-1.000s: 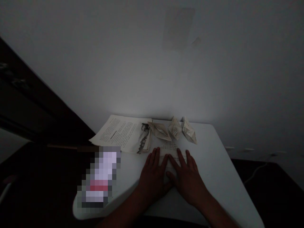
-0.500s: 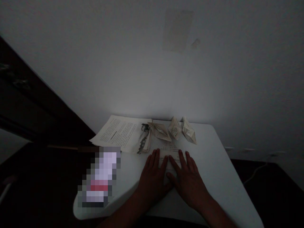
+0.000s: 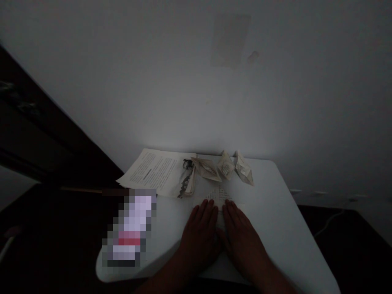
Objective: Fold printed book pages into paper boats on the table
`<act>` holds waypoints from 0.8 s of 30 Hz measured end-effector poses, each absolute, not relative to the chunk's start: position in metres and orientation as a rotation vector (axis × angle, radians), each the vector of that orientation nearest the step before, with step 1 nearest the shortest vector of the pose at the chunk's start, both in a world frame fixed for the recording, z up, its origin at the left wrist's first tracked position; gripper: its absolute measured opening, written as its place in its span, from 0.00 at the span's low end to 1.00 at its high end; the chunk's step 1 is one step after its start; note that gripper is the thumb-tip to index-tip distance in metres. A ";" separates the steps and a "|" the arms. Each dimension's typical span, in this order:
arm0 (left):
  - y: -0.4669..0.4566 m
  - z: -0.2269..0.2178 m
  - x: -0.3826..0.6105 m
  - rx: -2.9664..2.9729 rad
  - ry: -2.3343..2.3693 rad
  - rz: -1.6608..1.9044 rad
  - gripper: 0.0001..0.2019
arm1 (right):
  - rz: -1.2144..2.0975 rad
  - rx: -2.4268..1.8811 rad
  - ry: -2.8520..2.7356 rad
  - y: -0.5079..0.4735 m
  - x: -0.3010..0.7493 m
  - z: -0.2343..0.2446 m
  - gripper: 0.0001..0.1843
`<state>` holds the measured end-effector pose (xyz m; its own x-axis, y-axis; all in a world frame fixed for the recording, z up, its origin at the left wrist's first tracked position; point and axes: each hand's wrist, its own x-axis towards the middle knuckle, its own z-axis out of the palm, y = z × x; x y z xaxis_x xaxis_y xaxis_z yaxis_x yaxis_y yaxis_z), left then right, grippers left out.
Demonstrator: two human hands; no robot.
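A folded sheet of printed paper (image 3: 219, 194) lies on the white table (image 3: 275, 228), its top coming to a triangle. My left hand (image 3: 200, 228) presses flat on its lower left part, fingers stretched out side by side. On the lower right part rests my right hand (image 3: 243, 232), also flat with straight fingers. Both hands cover much of the sheet's lower edge, and their thumbs come close together. Just beyond the sheet stand three folded paper boats: a left one (image 3: 207, 169), a middle one (image 3: 226, 167) and a right one (image 3: 244, 170).
An open book or stack of printed pages (image 3: 156, 171) lies at the back left of the table. In front of it is a blurred-out, phone-shaped object (image 3: 133, 226). A pale wall (image 3: 196, 94) rises behind the table. A cable (image 3: 329, 220) hangs at right.
Both hands have drawn back slightly toward me, and their fingers have come closer together. More of the sheet's triangular top shows now. The paper boats and book stay put.
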<state>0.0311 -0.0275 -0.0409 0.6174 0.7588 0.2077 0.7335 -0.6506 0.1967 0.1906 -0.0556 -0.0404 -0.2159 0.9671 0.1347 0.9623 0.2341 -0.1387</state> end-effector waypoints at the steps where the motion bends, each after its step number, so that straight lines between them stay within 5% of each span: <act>1: -0.026 -0.040 0.031 2.724 1.271 0.417 0.30 | 0.025 -1.836 -2.307 -0.055 0.190 -0.040 0.32; 7: -0.016 -0.035 0.037 2.681 1.334 0.428 0.25 | -0.015 -1.875 -2.295 -0.044 0.190 -0.038 0.30; 24: 0.024 -0.020 0.056 2.770 1.180 0.325 0.36 | -0.021 -1.583 -2.431 -0.008 0.195 -0.010 0.26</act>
<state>0.0558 0.0244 -0.0200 0.6741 0.7228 0.1518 0.6986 -0.6907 0.1867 0.1951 -0.0080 -0.0105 -0.3841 0.8997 0.2072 0.9031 0.4128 -0.1182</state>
